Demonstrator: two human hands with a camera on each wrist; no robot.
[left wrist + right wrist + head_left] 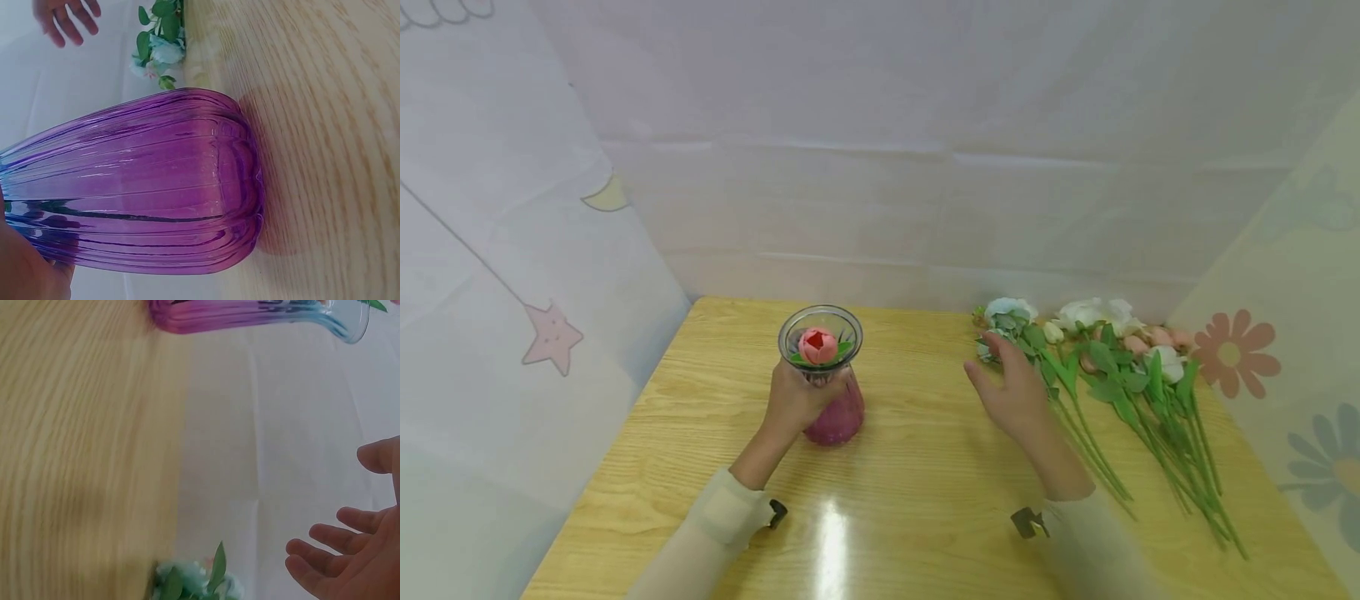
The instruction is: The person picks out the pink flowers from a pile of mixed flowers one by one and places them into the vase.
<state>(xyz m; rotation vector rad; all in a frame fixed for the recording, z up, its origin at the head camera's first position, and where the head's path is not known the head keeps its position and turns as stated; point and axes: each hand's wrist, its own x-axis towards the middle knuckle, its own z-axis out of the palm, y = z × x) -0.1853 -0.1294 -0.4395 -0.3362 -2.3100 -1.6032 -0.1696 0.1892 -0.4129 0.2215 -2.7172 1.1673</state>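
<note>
A ribbed glass vase point(835, 414), purple below and bluish toward its flared rim, stands upright on the table. My left hand point(799, 395) grips it around the neck, just under the rim. One pink tulip point(817, 345) with green leaves sits in the mouth, and its dark stem point(144, 217) shows through the glass in the left wrist view. My right hand point(1017, 393) is held above the table with nothing in it, thumb and fingers spread apart. Pale blue flowers point(1010, 313) lie just beyond that hand.
More artificial flowers lie at the table's right side: white blooms point(1093, 315), a white tulip bud point(1053, 333) and pinkish blooms point(1157, 337). Their green stems point(1195, 467) stretch toward the front right. A pale cloth wall point(880, 208) rises behind the wooden table point(917, 500).
</note>
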